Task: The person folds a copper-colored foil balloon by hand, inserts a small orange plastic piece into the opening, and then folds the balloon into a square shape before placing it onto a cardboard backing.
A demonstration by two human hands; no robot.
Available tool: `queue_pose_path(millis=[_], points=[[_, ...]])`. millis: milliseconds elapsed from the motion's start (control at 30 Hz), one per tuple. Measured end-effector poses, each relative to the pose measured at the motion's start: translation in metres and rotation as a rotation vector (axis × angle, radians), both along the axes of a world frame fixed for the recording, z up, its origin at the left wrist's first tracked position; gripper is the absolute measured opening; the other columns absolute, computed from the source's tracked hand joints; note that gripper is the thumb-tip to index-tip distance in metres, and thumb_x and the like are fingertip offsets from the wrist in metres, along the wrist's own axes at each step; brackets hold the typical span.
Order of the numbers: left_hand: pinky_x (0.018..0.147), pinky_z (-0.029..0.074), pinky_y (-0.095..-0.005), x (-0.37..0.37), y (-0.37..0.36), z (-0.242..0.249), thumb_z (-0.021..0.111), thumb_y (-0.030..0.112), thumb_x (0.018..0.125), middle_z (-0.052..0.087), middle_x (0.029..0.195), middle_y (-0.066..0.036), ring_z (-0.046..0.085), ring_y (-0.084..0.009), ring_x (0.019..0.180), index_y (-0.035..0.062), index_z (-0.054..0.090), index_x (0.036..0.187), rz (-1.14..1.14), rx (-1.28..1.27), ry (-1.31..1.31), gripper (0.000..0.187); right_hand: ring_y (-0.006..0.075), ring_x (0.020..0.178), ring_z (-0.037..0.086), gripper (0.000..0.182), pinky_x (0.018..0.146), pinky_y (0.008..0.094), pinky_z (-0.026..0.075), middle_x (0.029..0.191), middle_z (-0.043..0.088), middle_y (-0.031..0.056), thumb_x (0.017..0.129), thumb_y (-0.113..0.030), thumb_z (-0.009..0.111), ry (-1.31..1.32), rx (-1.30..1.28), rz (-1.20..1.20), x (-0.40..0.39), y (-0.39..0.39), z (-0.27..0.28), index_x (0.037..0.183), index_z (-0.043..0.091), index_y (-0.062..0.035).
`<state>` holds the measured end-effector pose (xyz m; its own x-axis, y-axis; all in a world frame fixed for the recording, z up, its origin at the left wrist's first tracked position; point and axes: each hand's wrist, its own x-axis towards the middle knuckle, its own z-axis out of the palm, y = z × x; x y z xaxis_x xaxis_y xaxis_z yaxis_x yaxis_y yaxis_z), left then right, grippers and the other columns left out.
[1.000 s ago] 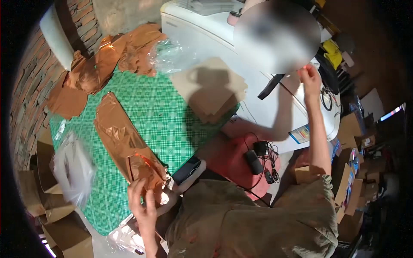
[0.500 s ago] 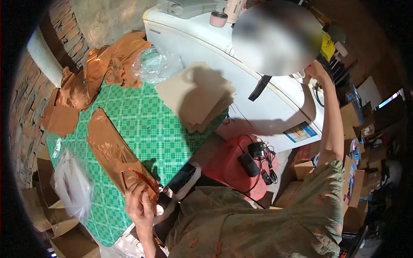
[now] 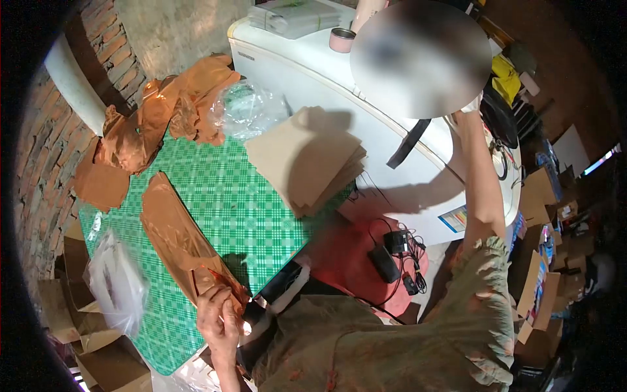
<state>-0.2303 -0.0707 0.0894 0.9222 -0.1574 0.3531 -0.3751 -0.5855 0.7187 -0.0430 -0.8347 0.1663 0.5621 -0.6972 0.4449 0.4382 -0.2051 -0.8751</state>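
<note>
My left hand (image 3: 219, 319) is at the near edge of the table, its fingers closed on the near end of a long, folded brown plastic bag (image 3: 179, 228). A reddish-orange strip shows by the fingertips. The bag lies slantwise on the green checked tablecloth (image 3: 215, 176). My right arm reaches out over the white chest freezer (image 3: 294, 72). A blurred patch covers most of my right hand (image 3: 465, 117), so its fingers and anything in them are hidden. A dark strap (image 3: 409, 144) hangs below that patch.
A stack of beige sheets (image 3: 304, 157), a clear plastic bag (image 3: 251, 111) and crumpled brown plastic (image 3: 147, 124) lie on the table. Clear plastic (image 3: 117, 284) hangs over its left side. Black adapters (image 3: 385, 261) with cables rest on a red stool (image 3: 339, 261). Cardboard boxes (image 3: 539, 287) stand right.
My right hand has moved left and inward over the freezer, further behind the blurred patch. My left hand keeps its hold on the brown bag. The whole view has shifted slightly.
</note>
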Motion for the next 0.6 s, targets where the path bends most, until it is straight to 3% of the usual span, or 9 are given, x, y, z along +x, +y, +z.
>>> queue_pose_path(millis=[133, 300, 600], points=[[0.093, 0.054, -0.0414, 0.0, -0.005, 0.005, 0.067, 0.0, 0.094, 0.071, 0.111, -0.015, 0.07, -0.0329, 0.103, 0.0001, 0.075, 0.107, -0.023, 0.05, -0.015, 0.015, 0.0214, 0.094, 0.068, 0.015, 0.085, 0.0361, 0.056, 0.104, 0.07, 0.007, 0.104, -0.017, 0.059, 0.259, -0.345, -0.26, -0.002, 0.011, -0.01, 0.112, 0.07, -0.0087], [0.091, 0.055, -0.0414, -0.007, -0.003, 0.0, 0.067, 0.001, 0.096, 0.07, 0.11, -0.014, 0.069, -0.0322, 0.102, 0.0018, 0.076, 0.109, -0.011, 0.04, 0.021, 0.017, 0.0187, 0.086, 0.066, 0.018, 0.077, 0.0346, 0.054, 0.099, 0.07, 0.0064, 0.103, -0.023, 0.061, 0.41, -0.659, -0.345, -0.011, 0.035, 0.014, 0.11, 0.071, -0.0087], [0.089, 0.055, -0.0415, -0.009, -0.01, 0.005, 0.068, 0.003, 0.096, 0.07, 0.112, -0.014, 0.069, -0.033, 0.103, 0.0028, 0.076, 0.112, -0.065, 0.06, 0.018, 0.017, 0.0138, 0.073, 0.064, 0.026, 0.063, 0.0317, 0.051, 0.09, 0.07, 0.0052, 0.102, -0.033, 0.065, 0.416, -1.085, -0.416, -0.024, 0.062, 0.043, 0.106, 0.073, -0.0088]])
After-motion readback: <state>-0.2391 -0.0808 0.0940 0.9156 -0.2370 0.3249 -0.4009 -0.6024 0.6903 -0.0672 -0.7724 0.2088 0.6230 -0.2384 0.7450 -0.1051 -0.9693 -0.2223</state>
